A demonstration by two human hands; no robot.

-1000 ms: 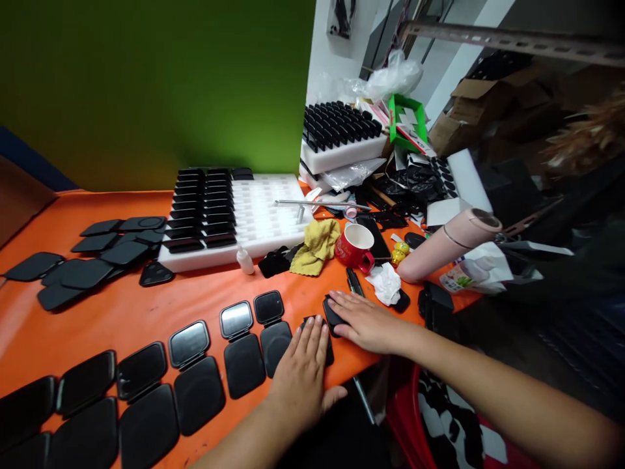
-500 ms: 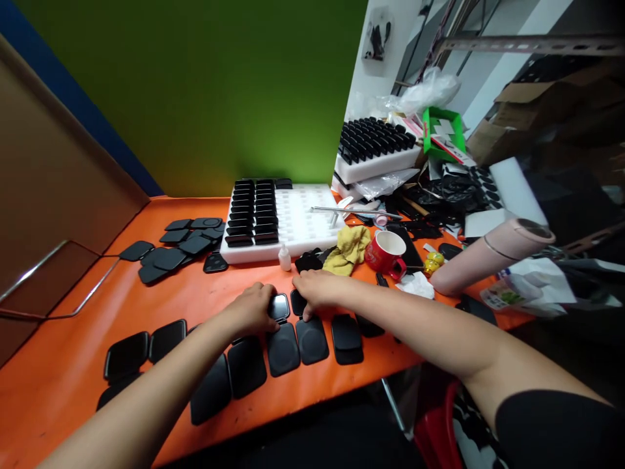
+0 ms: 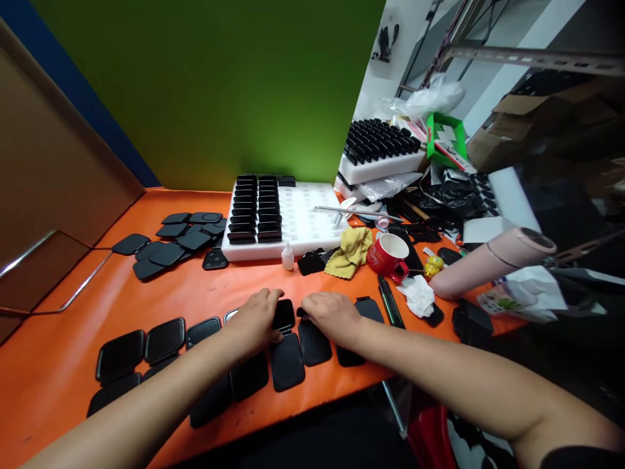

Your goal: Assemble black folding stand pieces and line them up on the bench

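- The left hand (image 3: 258, 319) reaches over the upper panel (image 3: 284, 315) of an open black hinged case, thumb and forefinger wide apart at its left side; whether they press on it cannot be told.
- The right hand (image 3: 332, 314) is curled, fingertips down at the top of the neighbouring case (image 3: 315, 343); the hand covers most of that end, so its grip cannot be told.
- The lower panel (image 3: 288, 362) of the left hand's case lies flat, just below that hand's thumb.
- Left of the left hand, more open black cases (image 3: 165, 340) stand in a row, partly hidden by the forearm.
- Just right of the right hand, a black panel (image 3: 370, 309) lies near dark green pens (image 3: 390, 303) and a crumpled white tissue (image 3: 418, 296).
- Beyond the hands are a small white bottle (image 3: 288, 258), a yellow cloth (image 3: 349, 253) and a red mug (image 3: 387, 256).
- Farther beyond, a white foam tray (image 3: 312, 218) holds black pieces (image 3: 256, 208) upright, mostly in two columns.
- Beyond and left of the left hand, loose black panels (image 3: 168, 253) overlap on the orange table cover (image 3: 117, 290).
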